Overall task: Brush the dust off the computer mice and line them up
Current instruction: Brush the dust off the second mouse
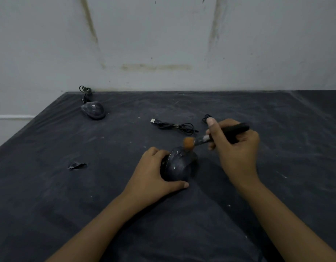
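Left hand gripped the near mouse from its left side, fingers curled over the front, thumb wrapped round the rear edge; the mouse sat on the dark cloth-covered table, near the middle. Right hand held a brush by its black handle, fingers curled round it, thumb sticking up. Orange bristles were blurred, touching the mouse's front top. The near mouse was black and dusty, with white specks on the shell. A cable with USB plug lay bunched just behind it, beside the right hand. A second mouse sat at the far left of the table, well apart, its cord coiled behind it by the wall. A small dark scrap lay left of the left hand. White dust streaks covered the cloth.
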